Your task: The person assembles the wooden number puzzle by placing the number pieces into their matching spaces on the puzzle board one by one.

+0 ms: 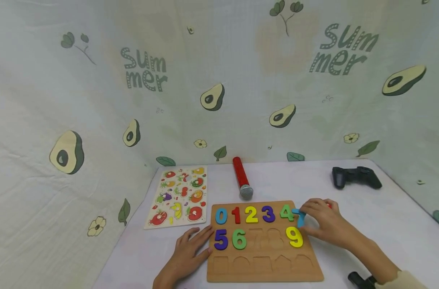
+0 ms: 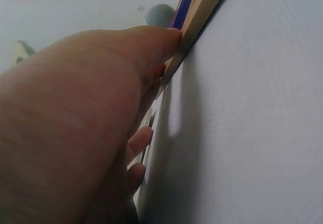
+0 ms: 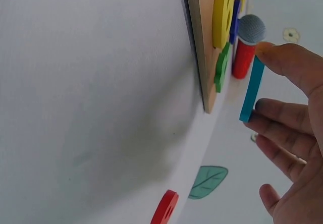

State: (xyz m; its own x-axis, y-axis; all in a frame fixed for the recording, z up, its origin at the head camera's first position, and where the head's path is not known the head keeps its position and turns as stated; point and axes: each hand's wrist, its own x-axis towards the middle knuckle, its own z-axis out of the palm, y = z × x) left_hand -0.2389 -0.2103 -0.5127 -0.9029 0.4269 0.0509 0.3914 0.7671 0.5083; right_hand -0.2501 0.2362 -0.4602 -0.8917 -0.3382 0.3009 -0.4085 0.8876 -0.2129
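A wooden number board [image 1: 263, 277] lies on the table with coloured digits in its two upper rows: 0 to 4 on top, then 5, 6 and a yellow 9 [image 1: 294, 237] below. Two recesses between the 6 and the 9 are bare, as is the bottom row of shape recesses. My right hand [image 1: 324, 222] pinches a blue number 7 [image 3: 252, 90] between thumb and fingertips, lifted over the board's right edge. Against the board's left edge, my left hand [image 1: 187, 255] rests with fingers extended and thumb touching the wood.
A red piece [image 3: 165, 208] lies on the table beyond my right hand. Behind the board is a red microphone [image 1: 241, 174], with a fruit puzzle board [image 1: 172, 204] to its left. A black game controller [image 1: 356, 176] sits at the back right, and a black object [image 1: 358, 279] near my right forearm.
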